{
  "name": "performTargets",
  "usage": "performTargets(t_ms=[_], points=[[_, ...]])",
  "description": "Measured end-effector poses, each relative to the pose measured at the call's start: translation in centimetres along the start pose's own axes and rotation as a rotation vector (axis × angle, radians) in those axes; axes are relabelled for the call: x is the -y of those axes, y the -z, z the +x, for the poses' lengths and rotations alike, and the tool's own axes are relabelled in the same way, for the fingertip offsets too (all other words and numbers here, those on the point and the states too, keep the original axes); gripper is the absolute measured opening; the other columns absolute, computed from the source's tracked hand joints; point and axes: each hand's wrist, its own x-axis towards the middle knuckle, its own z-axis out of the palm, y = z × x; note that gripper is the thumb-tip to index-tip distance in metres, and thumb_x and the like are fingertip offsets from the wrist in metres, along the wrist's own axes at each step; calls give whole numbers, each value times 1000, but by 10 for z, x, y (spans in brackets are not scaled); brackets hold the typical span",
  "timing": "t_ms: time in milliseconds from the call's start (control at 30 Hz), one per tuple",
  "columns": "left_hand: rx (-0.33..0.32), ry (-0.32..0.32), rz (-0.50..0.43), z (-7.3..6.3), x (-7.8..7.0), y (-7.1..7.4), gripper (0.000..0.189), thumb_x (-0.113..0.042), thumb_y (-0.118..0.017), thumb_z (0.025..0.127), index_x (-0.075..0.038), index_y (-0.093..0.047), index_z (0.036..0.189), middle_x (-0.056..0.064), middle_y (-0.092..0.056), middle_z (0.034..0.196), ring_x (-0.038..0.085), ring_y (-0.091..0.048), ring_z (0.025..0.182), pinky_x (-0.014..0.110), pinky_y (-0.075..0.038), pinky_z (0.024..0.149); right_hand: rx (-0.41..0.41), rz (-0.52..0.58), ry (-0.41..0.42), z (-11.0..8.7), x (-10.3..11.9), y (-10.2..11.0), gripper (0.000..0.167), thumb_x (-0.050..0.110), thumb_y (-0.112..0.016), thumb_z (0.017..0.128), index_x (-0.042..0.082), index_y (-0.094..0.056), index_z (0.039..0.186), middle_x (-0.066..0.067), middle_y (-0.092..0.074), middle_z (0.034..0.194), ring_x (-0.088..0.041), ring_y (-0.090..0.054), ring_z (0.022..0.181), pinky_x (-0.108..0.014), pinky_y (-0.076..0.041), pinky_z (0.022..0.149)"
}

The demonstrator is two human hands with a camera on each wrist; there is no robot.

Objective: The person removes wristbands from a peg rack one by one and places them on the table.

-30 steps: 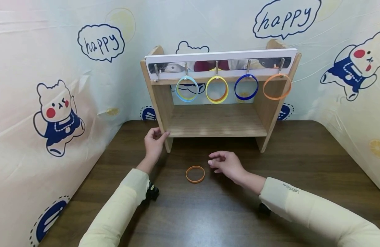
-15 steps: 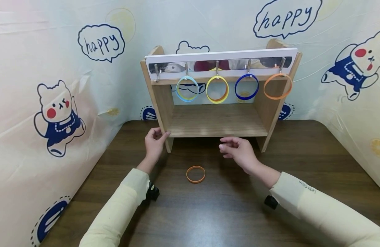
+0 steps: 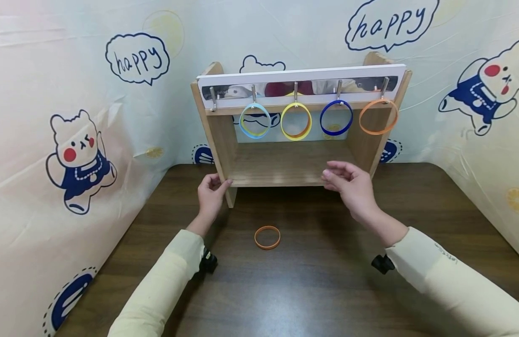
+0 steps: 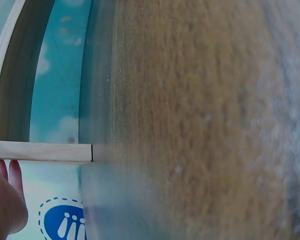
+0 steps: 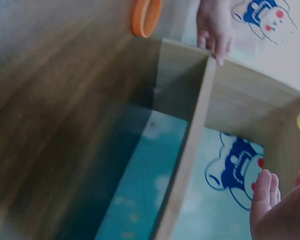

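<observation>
In the head view a wooden rack (image 3: 284, 164) stands on the table. My left hand (image 3: 209, 201) grips the lower part of its left side panel (image 3: 220, 140), thumb at the shelf's front corner. The left wrist view shows fingertips (image 4: 15, 175) against that panel's outer face. My right hand (image 3: 354, 189) is raised before the shelf's right end, fingers loosely bent around nothing. An orange wristband (image 3: 267, 247) lies on the table between the hands. Above the shelf hang a light blue band (image 3: 255, 136), a yellow band (image 3: 296, 138), a dark blue band (image 3: 336, 133) and another orange band (image 3: 378, 132).
A white-edged reflective strip (image 3: 242, 75) with several metal hooks runs across the rack's top. The leftmost hook (image 3: 213, 99) bears no band. The brown table (image 3: 284, 290) meets a printed cloth (image 3: 128, 107) at the back and sides.
My right hand has moved up and to the right, from beside the wristband on the table to in front of the shelf's right end. The left hand stays on the side panel.
</observation>
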Motion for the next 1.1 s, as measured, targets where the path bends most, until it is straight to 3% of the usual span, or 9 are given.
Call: performTargets(t_ms=[300,600,833,1100], points=[[-6,-4,5,0,0,0,30,-5,-73,86,10,-58,108,21,-61,106,21,-57,94,22,-53,73,-85,196,31,7,17,20,25,9,-72,88,4,-65,111,-7,-67,95,-14,-68,84,-29,-56,73],[-7,7,23,-1,-1,0,31,-5,-73,87,10,-58,110,21,-61,107,22,-56,95,24,-53,76,-179,214,13,13,27,34,32,12,-74,86,4,-63,114,-5,-68,96,-16,-69,88,-27,-56,73],[-15,15,-19,12,30,0,34,-10,-76,86,5,-60,111,17,-61,107,24,-57,98,24,-53,75,-205,294,10,18,32,44,36,11,-76,84,2,-61,115,-6,-68,97,-18,-68,89,-27,-56,74],[-36,-10,-14,12,33,-1,33,-14,-78,84,1,-61,107,11,-62,102,20,-58,94,25,-54,75,-217,369,6,25,38,58,42,11,-77,82,1,-58,118,-8,-67,101,-18,-67,92,-27,-56,75]])
